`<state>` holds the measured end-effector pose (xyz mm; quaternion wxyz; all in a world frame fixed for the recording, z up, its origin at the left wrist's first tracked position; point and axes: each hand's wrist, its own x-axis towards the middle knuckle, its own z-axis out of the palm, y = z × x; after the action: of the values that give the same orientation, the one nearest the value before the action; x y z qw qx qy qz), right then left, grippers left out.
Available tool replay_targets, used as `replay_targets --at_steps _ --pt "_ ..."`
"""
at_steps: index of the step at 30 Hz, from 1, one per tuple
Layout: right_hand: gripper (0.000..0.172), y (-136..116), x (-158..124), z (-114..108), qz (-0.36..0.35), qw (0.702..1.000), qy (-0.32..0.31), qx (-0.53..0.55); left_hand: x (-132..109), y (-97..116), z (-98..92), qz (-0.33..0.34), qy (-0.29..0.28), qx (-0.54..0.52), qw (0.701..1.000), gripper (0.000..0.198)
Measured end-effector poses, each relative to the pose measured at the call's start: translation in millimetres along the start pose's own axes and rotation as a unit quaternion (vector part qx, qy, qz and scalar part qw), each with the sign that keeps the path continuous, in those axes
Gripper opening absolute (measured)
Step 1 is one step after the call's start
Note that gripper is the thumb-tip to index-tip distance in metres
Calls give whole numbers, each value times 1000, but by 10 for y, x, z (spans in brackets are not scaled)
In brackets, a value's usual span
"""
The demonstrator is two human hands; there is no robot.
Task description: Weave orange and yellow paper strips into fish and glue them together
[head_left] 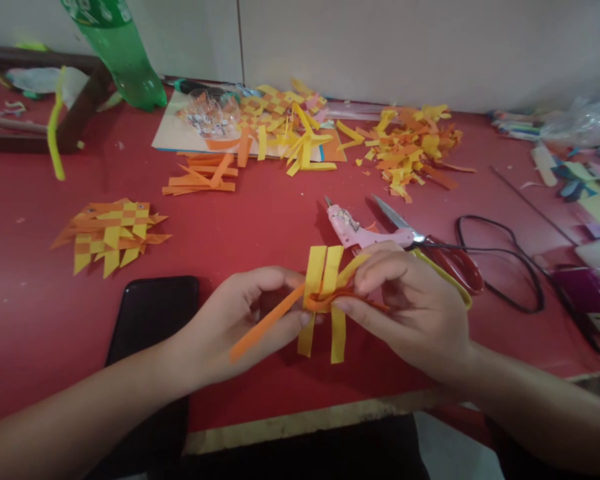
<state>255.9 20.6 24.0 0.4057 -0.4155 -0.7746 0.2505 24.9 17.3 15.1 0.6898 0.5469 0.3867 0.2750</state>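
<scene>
Between my hands, above the red table, is a partly woven piece of yellow and orange paper strips (pixel 325 277). Two yellow strips run upright through it, and their lower ends hang below. My left hand (pixel 250 313) pinches the weave at its left side, thumb in front, with a long orange strip (pixel 266 323) slanting down across it. My right hand (pixel 410 303) pinches folded orange and yellow strips at the right side between thumb and fingers. The fingertips behind the weave are partly hidden.
Finished woven fish (pixel 113 230) lie left, above a black phone (pixel 153 313). A pink glue gun (pixel 353 230) and red-handled scissors (pixel 453 263) lie just beyond my right hand. Orange strips (pixel 205 177), paper scraps (pixel 410 150) and a green bottle (pixel 123 60) stand farther back.
</scene>
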Motion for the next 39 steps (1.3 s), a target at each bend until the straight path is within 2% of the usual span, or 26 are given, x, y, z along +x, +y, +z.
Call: replay_targets --at_steps 3,8,14,19,27,34,39 --pt "23 -10 0 6 -2 1000 5 20 5 10 9 -19 6 -3 1000 12" --pt "24 -32 -8 19 13 999 9 47 0 4 4 -2 7 -7 1000 14" --pt "25 -40 -13 35 27 997 23 70 11 73 40 -20 7 -12 1000 16" --pt "27 -57 -11 52 43 996 41 67 13 109 61 -4 6 -53 999 23" --pt "28 -53 -42 85 44 995 37 81 41 86 113 44 71 -45 995 12" --pt "29 -55 -13 45 11 998 37 46 -7 59 65 36 77 12 996 15" --pt "27 -69 21 29 -3 998 37 47 3 71 62 36 108 38 993 14"
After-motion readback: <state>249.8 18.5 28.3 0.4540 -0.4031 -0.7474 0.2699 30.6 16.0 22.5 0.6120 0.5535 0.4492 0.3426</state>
